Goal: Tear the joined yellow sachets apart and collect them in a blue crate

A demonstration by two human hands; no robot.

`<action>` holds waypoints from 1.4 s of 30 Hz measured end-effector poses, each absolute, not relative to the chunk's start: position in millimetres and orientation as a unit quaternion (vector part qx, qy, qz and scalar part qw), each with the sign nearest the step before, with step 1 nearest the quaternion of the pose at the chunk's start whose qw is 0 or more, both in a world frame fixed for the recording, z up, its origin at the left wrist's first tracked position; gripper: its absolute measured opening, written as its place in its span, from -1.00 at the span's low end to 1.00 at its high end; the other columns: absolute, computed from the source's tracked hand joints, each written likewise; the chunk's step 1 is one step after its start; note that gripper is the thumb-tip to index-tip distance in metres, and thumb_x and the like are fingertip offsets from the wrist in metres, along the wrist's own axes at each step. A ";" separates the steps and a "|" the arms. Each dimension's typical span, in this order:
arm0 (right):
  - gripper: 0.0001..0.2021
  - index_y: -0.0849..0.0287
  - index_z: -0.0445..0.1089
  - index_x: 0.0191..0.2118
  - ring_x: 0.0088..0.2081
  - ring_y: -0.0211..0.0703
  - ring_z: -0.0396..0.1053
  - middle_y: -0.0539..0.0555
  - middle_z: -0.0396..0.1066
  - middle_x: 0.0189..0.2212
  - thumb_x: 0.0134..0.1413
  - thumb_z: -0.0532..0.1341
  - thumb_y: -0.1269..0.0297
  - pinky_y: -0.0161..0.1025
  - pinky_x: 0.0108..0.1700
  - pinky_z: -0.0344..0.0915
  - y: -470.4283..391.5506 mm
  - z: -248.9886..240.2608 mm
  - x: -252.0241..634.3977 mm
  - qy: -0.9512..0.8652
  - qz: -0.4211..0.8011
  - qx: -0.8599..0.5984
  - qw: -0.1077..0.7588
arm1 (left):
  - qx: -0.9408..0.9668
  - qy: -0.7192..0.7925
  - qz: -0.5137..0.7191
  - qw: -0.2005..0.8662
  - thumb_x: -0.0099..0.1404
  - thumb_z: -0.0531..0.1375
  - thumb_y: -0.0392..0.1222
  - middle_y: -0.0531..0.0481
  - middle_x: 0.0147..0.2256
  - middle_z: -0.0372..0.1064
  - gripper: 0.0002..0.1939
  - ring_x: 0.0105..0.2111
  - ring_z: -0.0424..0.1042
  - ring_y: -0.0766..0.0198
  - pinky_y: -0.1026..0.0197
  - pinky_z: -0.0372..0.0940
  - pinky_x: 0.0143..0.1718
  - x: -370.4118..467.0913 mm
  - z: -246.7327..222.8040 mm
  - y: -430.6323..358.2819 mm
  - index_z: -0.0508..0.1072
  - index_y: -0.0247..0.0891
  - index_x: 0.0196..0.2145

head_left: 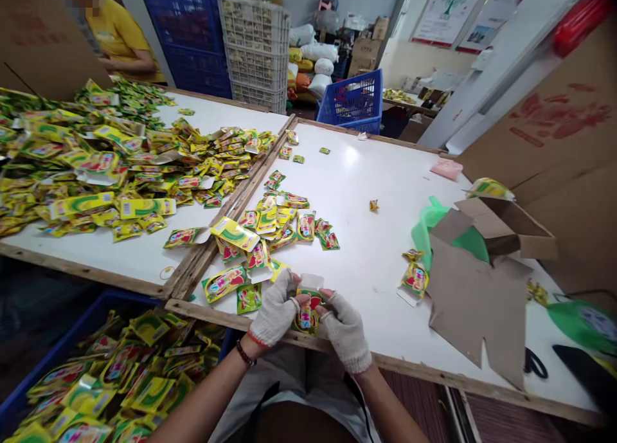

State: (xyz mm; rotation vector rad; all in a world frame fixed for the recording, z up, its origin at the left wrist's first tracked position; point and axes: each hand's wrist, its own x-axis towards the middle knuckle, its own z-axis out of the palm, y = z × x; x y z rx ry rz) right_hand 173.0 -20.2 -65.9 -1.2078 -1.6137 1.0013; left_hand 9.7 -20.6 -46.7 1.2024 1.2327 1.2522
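Room of stacked crates, with a white, wood-edged worktop before me: at its near edge, one small green printed cardboard carton, white flap raised, pinched between the fingertips of the left hand and right hand, both in whitish knitted fingerless gloves. Beside the left hand, assorted yellow-and-green cartons and sachets; lower left, a blue plastic bin of similar packs.
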 end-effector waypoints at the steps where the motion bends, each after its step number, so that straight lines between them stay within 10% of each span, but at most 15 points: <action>1: -0.74 0.20 0.36 -0.14 -0.18 -0.10 0.40 0.13 0.45 -0.19 0.00 0.16 0.28 -0.15 -0.10 0.35 -19.3 -64.4 177.1 -0.648 0.401 -0.488 0.425 | 0.529 0.505 0.489 0.475 0.11 0.17 -0.23 0.01 -0.32 0.36 -0.80 -0.30 0.37 0.28 0.27 0.27 -0.26 9.7 -45.1 -20.0 0.28 -0.27 -0.28; 5: -0.84 0.20 0.39 -0.35 -0.33 -0.13 0.40 0.07 0.46 -0.41 0.02 0.14 0.23 -0.19 -0.24 0.38 -10.0 -48.2 178.3 -0.649 0.407 -0.500 0.404 | 0.633 0.483 0.413 0.443 0.16 0.13 -0.21 0.06 -0.47 0.31 -0.89 -0.42 0.28 0.33 0.30 0.22 -0.35 2.6 -37.6 -19.2 0.36 -0.30 -0.45; 10: -0.68 0.18 0.34 -0.07 -0.20 -0.14 0.43 0.11 0.47 -0.19 0.03 0.12 0.26 -0.18 -0.15 0.38 1.7 -27.6 165.5 -0.652 0.466 -0.450 0.393 | 0.571 0.496 0.448 0.477 0.12 0.16 -0.27 0.06 -0.37 0.31 -0.80 -0.34 0.35 0.30 0.26 0.26 -0.28 2.2 -41.1 -19.9 0.23 -0.25 -0.27; 17: -0.74 0.16 0.48 -0.20 -0.25 -0.11 0.45 0.06 0.52 -0.28 0.07 0.09 0.26 -0.19 -0.18 0.38 9.0 -13.1 163.9 -0.732 0.427 -0.445 0.289 | 0.500 0.453 0.472 0.568 0.08 0.14 -0.38 -0.01 -0.28 0.35 -0.62 -0.25 0.41 0.26 0.16 0.30 -0.17 5.8 -48.8 -20.1 0.11 -0.22 -0.15; 42: -0.65 0.08 0.36 -0.01 -0.09 -0.15 0.39 0.06 0.42 -0.07 0.07 0.06 0.35 -0.18 -0.04 0.33 3.2 -16.1 179.2 -0.806 0.383 -0.369 0.258 | 0.596 0.479 0.456 0.456 0.14 0.13 -0.28 0.02 -0.31 0.38 -0.82 -0.28 0.37 0.27 0.25 0.28 -0.18 2.6 -49.9 -23.9 0.36 -0.26 -0.24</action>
